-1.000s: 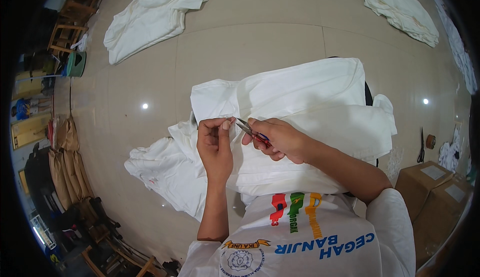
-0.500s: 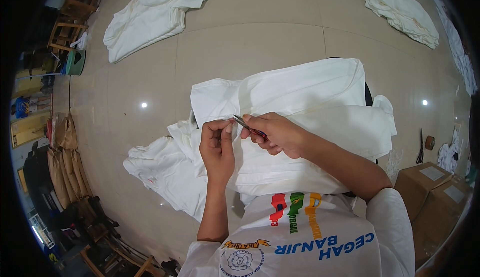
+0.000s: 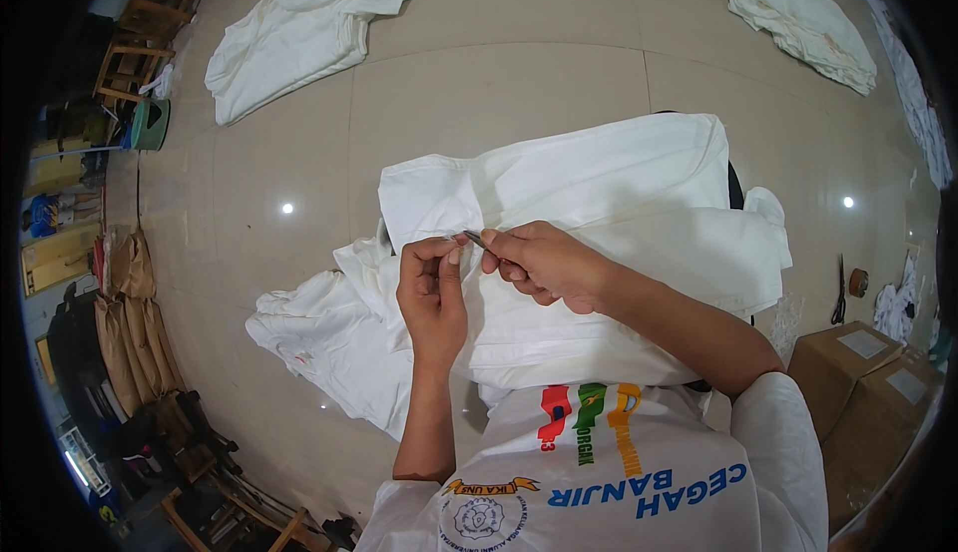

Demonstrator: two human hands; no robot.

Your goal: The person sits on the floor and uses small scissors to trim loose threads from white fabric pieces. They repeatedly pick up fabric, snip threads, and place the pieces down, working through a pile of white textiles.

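White trousers or a similar white garment (image 3: 599, 168) lie spread across my lap, with folds hanging down on the left. Over it, my right hand (image 3: 544, 263) is closed round small thread snips (image 3: 475, 240), most of their body hidden in the palm. Their metal tip points left and nearly meets the fingertips of my left hand (image 3: 432, 287). The left thumb and forefinger are pinched together just above the cloth; what lies between them is too small to make out. More white cloth (image 3: 329, 342) trails onto the floor at the left.
Folded white garments (image 3: 309, 28) lie on the tiled floor at the far left, and another white pile (image 3: 798, 28) at the far right. Cardboard boxes (image 3: 848, 372) stand close on the right, near black scissors (image 3: 840, 287) and a tape roll (image 3: 857, 281). Wooden stools (image 3: 130, 68) line the left.
The snips have turned in my right hand; their blades now look closed together and the red part no longer shows. My left hand has stayed almost in place.
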